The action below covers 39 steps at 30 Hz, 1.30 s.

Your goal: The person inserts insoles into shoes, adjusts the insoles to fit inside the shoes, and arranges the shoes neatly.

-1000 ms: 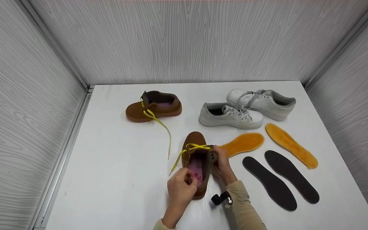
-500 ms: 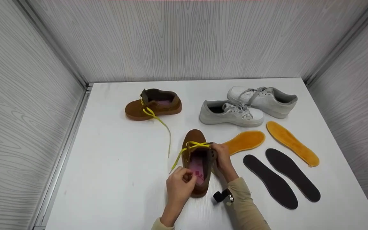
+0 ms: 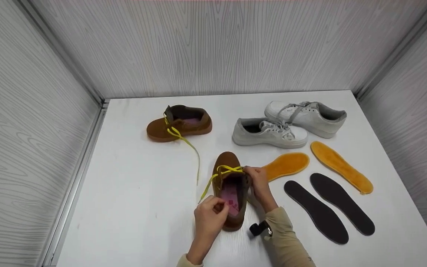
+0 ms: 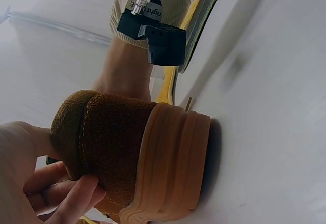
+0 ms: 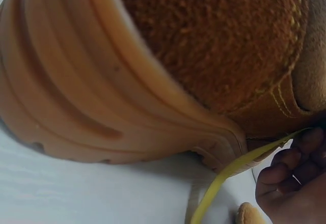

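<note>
A brown suede shoe (image 3: 226, 161) with yellow laces (image 3: 229, 169) stands toe away at the front middle of the table. My left hand (image 3: 209, 216) pinches the left rim of its collar near the heel. In the left wrist view, the left fingers (image 4: 81, 191) lie against the suede outside. My right hand (image 3: 260, 184) grips the eyelet flap on the shoe's right side. A pink patterned insole (image 3: 229, 194) shows inside. In the right wrist view, the right hand (image 5: 298, 180) is curled beside a yellow lace (image 5: 219, 180), its fingertips partly hidden.
Another brown shoe (image 3: 161, 129) lies back left, its yellow lace trailing forward. Two white sneakers (image 3: 248, 138) (image 3: 323, 122) stand back right. To the right lie two orange insoles (image 3: 289, 164) (image 3: 339, 167) and two black insoles (image 3: 315, 211) (image 3: 341, 202), one orange insole partly behind my right hand.
Both hands keep their hold on the shoe. My left thumb has drawn back slightly from the insole toward the collar rim. The right eyelet flap shows less of its holes than before.
</note>
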Available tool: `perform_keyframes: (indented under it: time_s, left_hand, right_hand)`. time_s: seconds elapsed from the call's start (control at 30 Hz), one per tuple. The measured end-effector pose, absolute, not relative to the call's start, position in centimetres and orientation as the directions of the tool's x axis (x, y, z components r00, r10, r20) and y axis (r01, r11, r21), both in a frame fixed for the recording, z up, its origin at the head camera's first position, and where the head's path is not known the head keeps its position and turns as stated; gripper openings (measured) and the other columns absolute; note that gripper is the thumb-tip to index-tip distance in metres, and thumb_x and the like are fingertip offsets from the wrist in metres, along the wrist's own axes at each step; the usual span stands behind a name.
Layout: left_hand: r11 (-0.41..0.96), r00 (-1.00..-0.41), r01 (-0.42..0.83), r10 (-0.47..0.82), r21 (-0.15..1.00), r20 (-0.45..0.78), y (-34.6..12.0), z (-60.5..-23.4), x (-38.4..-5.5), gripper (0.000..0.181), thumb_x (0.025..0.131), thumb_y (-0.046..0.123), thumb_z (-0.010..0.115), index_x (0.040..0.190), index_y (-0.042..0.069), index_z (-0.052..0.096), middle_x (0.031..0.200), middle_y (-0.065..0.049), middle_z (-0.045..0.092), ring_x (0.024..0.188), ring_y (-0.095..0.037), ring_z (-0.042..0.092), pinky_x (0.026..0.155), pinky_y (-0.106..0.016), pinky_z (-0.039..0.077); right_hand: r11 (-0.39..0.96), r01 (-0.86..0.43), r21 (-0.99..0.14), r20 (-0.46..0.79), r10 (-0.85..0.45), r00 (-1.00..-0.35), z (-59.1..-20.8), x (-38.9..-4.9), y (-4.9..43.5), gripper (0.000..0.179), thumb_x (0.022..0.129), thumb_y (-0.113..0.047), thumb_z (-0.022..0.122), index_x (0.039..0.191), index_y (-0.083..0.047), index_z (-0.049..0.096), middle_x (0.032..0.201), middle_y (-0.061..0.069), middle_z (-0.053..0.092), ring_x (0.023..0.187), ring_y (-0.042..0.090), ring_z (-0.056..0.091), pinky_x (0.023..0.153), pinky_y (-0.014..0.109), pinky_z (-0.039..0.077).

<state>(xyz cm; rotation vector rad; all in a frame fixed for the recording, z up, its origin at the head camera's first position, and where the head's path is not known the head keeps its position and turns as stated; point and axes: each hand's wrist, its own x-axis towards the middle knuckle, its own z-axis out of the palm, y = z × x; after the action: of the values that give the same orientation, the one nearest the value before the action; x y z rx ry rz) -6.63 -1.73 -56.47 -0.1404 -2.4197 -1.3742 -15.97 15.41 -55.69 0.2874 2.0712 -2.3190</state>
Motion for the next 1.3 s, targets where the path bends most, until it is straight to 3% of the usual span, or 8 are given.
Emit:
perform_keyframes:
  time_s: [0.2,0.3,0.4,0.57,0.7,0.8,1.1,1.3]
  left_hand:
    - [0.555,-0.885,0.345,-0.075,0.757,0.459,-2.2,-56.1,-8.4,0.009,0.077,0.003,0.076,0.079,0.008,0.069,0.06,0.007,0.052,0.054,-0.003,0.047,0.05,-0.02,0.041]
    - [0.585,-0.858,0.381,-0.066,0.716,0.51,-2.5,-55.5,-9.9,0.018,0.076,0.005,0.08,0.08,0.008,0.062,0.064,0.004,0.053,0.056,-0.006,0.049,0.05,-0.021,0.042]
    - [0.592,-0.864,0.403,-0.005,0.698,0.504,-2.8,-54.9,-11.6,0.03,0.075,0.014,0.084,0.09,0.006,0.06,0.081,-0.002,0.057,0.073,-0.013,0.056,0.062,-0.026,0.05]
    - [0.498,-0.891,0.45,0.189,0.741,0.414,-3.7,-54.2,-14.3,0.037,0.079,0.012,0.083,0.11,0.0,0.066,0.114,-0.012,0.062,0.108,-0.026,0.058,0.09,-0.04,0.05]
    - [0.395,-0.886,0.457,0.275,0.797,0.372,-4.3,-53.8,-16.0,0.02,0.083,0.003,0.077,0.102,-0.002,0.073,0.102,-0.013,0.071,0.094,-0.027,0.067,0.082,-0.046,0.053]
    - [0.383,-0.893,0.437,0.295,0.814,0.34,-4.5,-53.5,-16.9,0.009,0.087,0.003,0.073,0.095,0.001,0.076,0.09,-0.008,0.074,0.082,-0.021,0.068,0.075,-0.047,0.054]
    - [0.421,-0.923,0.365,0.279,0.83,0.265,-4.5,-53.3,-17.9,0.008,0.093,0.01,0.068,0.093,0.007,0.076,0.085,0.0,0.073,0.08,-0.013,0.067,0.075,-0.036,0.054]
    - [0.438,-0.923,0.372,0.266,0.818,0.278,-4.4,-53.4,-18.2,0.007,0.092,0.009,0.07,0.091,0.005,0.076,0.084,-0.002,0.073,0.077,-0.013,0.067,0.073,-0.033,0.054]
  right_hand:
    - [-0.021,0.099,-0.995,-0.101,0.154,-0.983,-58.0,-17.0,15.9,0.036,0.095,-0.01,0.06,0.059,-0.003,0.059,0.055,-0.005,0.045,0.053,0.008,0.039,0.05,0.023,0.033]
    - [0.157,-0.083,-0.984,0.116,0.215,-0.97,-57.9,-16.7,16.1,0.04,0.095,-0.012,0.063,0.057,-0.006,0.053,0.054,-0.007,0.04,0.052,0.009,0.037,0.05,0.022,0.03]
    - [0.382,-0.294,-0.876,0.396,0.222,-0.891,-57.5,-16.6,16.3,0.031,0.092,-0.007,0.067,0.062,-0.008,0.056,0.061,-0.004,0.048,0.058,0.012,0.046,0.055,0.025,0.037]
    - [0.45,-0.561,-0.695,0.629,0.003,-0.777,-56.2,-16.6,16.6,0.014,0.08,0.002,0.077,0.086,-0.005,0.068,0.089,0.01,0.064,0.084,0.025,0.059,0.071,0.038,0.046]
    - [0.342,-0.641,-0.687,0.618,-0.19,-0.763,-54.4,-16.3,16.4,0.03,0.071,0.01,0.082,0.097,0.003,0.069,0.099,0.02,0.066,0.093,0.037,0.062,0.082,0.042,0.049]
    - [0.314,-0.632,-0.709,0.583,-0.242,-0.775,-52.9,-16.0,16.4,0.027,0.07,0.017,0.079,0.093,0.008,0.069,0.093,0.023,0.067,0.087,0.04,0.063,0.081,0.044,0.05]
    - [0.252,-0.517,-0.818,0.444,-0.294,-0.846,-53.1,-17.2,17.7,0.007,0.08,0.011,0.074,0.085,0.006,0.071,0.086,0.02,0.068,0.08,0.035,0.063,0.075,0.036,0.051]
    - [0.164,-0.326,-0.931,0.289,-0.213,-0.933,-55.0,-18.5,19.7,0.011,0.081,0.014,0.07,0.089,0.007,0.074,0.089,0.023,0.069,0.081,0.03,0.066,0.074,0.027,0.053]
